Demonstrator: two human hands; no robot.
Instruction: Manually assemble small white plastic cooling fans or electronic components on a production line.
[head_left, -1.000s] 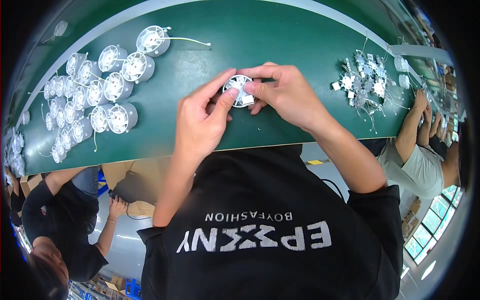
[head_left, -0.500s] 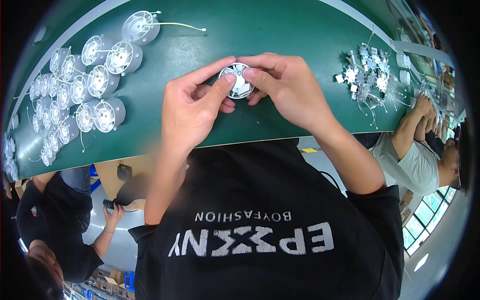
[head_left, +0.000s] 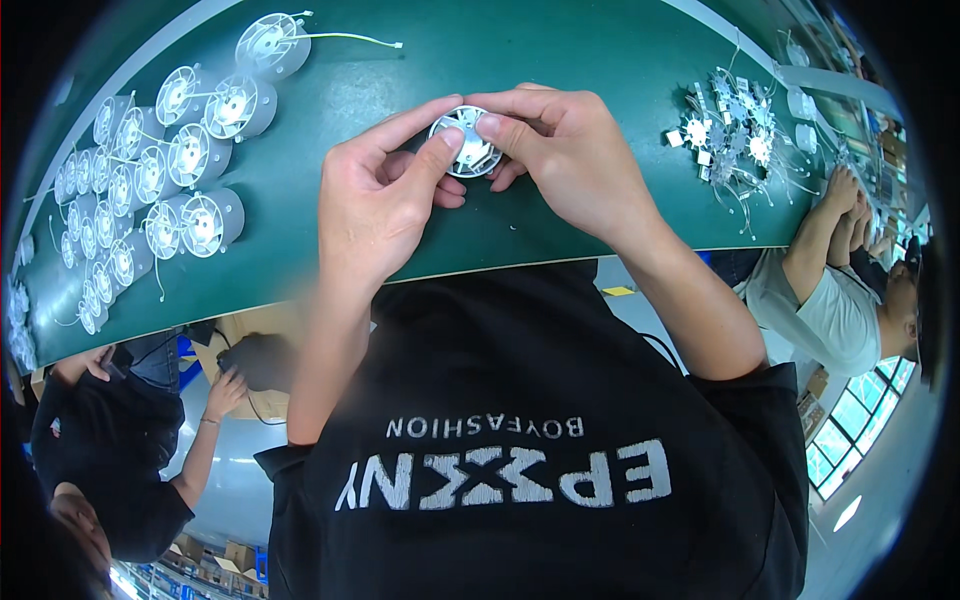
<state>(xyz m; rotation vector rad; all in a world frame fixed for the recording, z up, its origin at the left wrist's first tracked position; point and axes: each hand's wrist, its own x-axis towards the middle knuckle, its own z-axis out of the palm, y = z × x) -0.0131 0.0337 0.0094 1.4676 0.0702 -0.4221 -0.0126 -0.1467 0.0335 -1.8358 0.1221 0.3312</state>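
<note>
Hands are pinching together: we are gripping the round silver housing (head_left: 466,142) between left hand (head_left: 385,205) and right hand (head_left: 570,160), open face upward, both equally near.

The person wears a black short-sleeved T-shirt (head_left: 540,440) with large white block lettering across the chest. Both forearms are bare, and the left hand (head_left: 375,205) and right hand (head_left: 570,160) seem ungloved, without rings.
</note>
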